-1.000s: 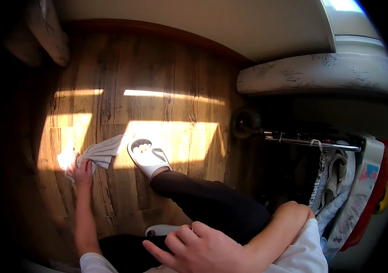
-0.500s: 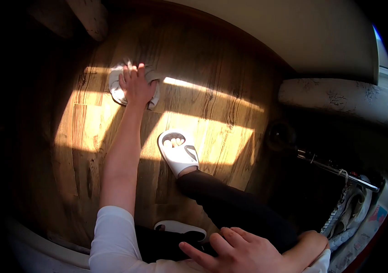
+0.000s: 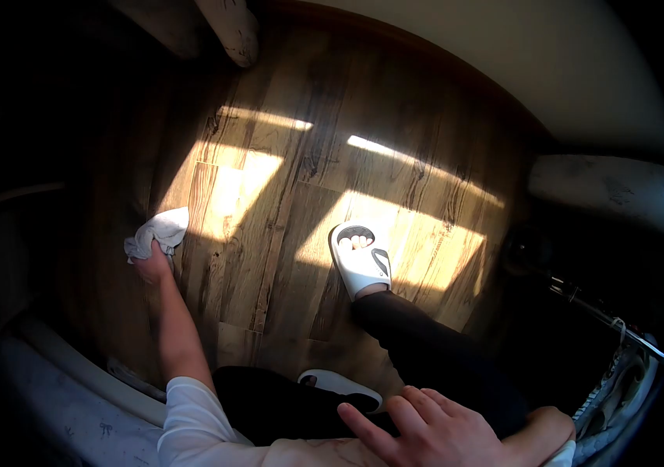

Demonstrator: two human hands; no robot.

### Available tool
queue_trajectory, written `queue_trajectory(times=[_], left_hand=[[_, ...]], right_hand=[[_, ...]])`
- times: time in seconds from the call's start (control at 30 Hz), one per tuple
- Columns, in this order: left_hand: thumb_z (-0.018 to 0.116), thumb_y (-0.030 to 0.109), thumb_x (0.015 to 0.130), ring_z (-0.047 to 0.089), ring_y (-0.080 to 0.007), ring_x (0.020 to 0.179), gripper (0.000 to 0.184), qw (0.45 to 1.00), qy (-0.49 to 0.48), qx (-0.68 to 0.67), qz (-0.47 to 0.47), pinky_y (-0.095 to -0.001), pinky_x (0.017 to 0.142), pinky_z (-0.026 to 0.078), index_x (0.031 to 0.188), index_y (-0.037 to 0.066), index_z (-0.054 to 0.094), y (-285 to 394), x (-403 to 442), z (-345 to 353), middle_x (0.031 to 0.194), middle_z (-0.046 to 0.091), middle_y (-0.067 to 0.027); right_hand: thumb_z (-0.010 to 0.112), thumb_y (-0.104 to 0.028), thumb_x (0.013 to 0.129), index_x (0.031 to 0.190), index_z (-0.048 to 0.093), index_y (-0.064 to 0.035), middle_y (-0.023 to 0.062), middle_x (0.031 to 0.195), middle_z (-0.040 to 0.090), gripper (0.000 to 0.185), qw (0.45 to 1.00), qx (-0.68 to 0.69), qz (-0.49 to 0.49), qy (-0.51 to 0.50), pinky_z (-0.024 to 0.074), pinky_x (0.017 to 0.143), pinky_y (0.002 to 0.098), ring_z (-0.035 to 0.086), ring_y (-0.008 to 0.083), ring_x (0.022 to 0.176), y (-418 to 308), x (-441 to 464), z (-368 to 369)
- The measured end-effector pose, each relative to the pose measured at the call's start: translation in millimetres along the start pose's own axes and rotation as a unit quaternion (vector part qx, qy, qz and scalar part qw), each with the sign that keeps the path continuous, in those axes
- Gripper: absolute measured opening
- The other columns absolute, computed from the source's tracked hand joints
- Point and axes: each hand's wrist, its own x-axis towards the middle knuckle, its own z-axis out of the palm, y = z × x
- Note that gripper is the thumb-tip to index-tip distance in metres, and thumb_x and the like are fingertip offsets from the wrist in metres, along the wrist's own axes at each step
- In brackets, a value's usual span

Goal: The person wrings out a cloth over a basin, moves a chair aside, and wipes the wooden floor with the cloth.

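A crumpled whitish cloth is bunched on the wooden floor at the left, just beside the sunlit patch. My left hand grips it from the near side, fingers mostly hidden behind the fabric. Low in the view, my right hand rests palm down by my dark-trousered leg, holding nothing. One of its fingers is stretched out and the others are loosely bent and apart.
My foot in a white slipper stands on the wood floor; another white slipper is nearer. Pale patterned furniture legs stand at top left. A metal bar with hanging fabric is at right, below a padded pale piece.
My left hand has drawn the cloth left and back towards me; it was spread flat on the cloth and now clutches it bunched. The view has shifted leftward. My right hand stays put.
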Motion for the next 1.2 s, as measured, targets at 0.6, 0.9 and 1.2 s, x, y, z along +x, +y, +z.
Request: queue_trajectory(times=[0.6, 0.9, 1.2], left_hand=[[0.075, 0.016, 0.066, 0.04, -0.0265, 0.138, 0.067, 0.751, -0.321, -0.127, 0.563, -0.0429, 0.115, 0.031, 0.131, 0.019, 0.06, 252, -198, 95, 0.143, 0.051, -0.0104], [0.064, 0.021, 0.088, 0.057, -0.026, 0.116, 0.053, 0.761, -0.214, -0.591, -0.158, -0.0408, 0.095, 0.048, 0.134, 0.0, 0.048, 109, -153, 2, 0.128, 0.058, -0.0142], [0.029, 0.063, 0.097, 0.038, -0.028, 0.137, 0.077, 0.519, -0.453, -0.687, -0.231, -0.0436, 0.114, 0.028, 0.147, 0.006, 0.036, 235, -232, -95, 0.149, 0.039, -0.0127]], right_hand=[[0.059, -0.023, 0.087, 0.137, 0.049, -0.0064, 0.0109, 0.095, 0.057, 0.054, 0.996, 0.018, 0.017, -0.089, 0.0496, 0.08, 0.0323, 0.059, 0.0263, 0.094, -16, 4, -7], [0.057, -0.036, 0.095, 0.143, 0.043, -0.0036, 0.0177, 0.104, 0.06, 0.06, 0.988, 0.054, -0.13, -0.066, 0.0501, 0.087, 0.0396, 0.06, 0.0296, 0.099, 35, 45, -42], [0.076, -0.057, 0.072, 0.147, 0.037, -0.0112, 0.0277, 0.142, 0.041, 0.097, 0.906, 0.314, -0.118, 0.257, 0.0429, 0.103, 0.0448, 0.046, 0.0418, 0.128, 129, 293, 103]])
